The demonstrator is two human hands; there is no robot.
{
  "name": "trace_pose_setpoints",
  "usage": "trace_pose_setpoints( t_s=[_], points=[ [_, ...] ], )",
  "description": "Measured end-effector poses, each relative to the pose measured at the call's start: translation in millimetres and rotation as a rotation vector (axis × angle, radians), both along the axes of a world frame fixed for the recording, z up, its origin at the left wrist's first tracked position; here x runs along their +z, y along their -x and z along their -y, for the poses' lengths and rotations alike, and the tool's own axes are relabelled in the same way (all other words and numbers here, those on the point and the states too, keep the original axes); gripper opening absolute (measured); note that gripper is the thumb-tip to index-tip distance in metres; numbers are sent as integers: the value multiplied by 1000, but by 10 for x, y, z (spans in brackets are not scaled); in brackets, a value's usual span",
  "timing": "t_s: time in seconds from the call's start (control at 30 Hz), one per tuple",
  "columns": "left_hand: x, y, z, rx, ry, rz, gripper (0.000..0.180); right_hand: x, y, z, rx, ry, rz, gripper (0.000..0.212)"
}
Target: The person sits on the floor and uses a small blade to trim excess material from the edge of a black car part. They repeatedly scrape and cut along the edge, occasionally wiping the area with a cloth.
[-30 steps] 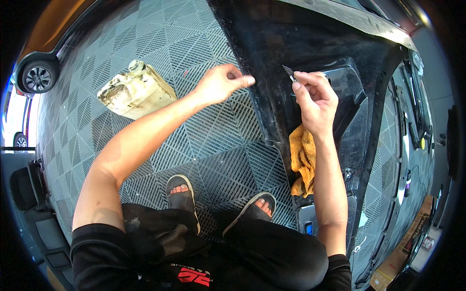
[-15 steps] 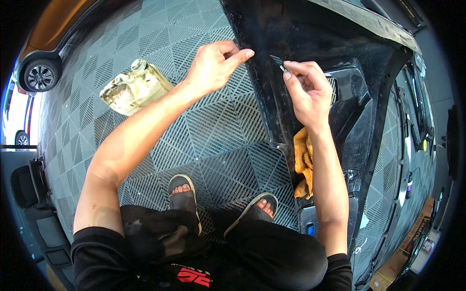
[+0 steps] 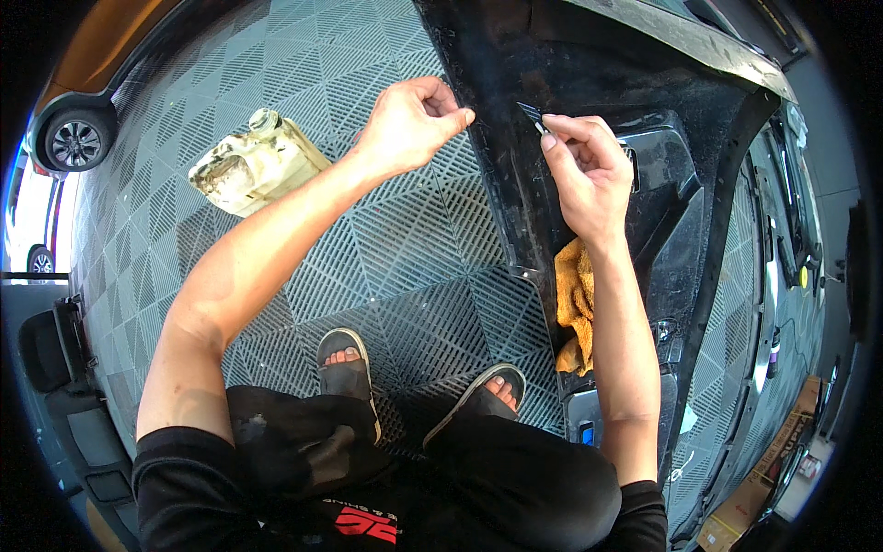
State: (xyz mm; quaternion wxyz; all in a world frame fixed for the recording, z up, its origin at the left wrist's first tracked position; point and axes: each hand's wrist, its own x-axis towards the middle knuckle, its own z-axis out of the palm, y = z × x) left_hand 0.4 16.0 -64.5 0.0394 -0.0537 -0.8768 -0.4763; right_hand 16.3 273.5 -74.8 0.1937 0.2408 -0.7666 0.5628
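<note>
A large black car body panel lies to the right of my legs, its inner side with ribs and recesses facing up. My right hand is over it, pinching a small knife with a pale handle and a slanted dark blade; the blade points toward the far left. At the panel's left edge my left hand is closed in a pinch, thumb and forefinger together. Whatever is between those fingers is too small to make out. An orange cloth lies on the panel, partly behind my right forearm.
A dirty, cream plastic jug with a cut-open side stands on the grey grid-tile floor to the left. Beyond it is an orange car's wheel. A black seat is at far left, a cardboard box at lower right.
Both hands keep their grips. My left hand has dropped slightly nearer to me, and the knife in my right hand has shifted a little to the right.
</note>
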Motion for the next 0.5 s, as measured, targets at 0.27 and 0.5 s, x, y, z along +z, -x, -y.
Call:
trace_pose_setpoints(
  t_s=[0.27, 0.5],
  points=[
    [66, -84, -33, -81, -13, 58, 27, -47, 36, 55, -25, -82, -50, 23],
    [102, -107, 20, -133, 22, 123, 25, -2, 313, 282, 41, -271, -248, 22]
  ],
)
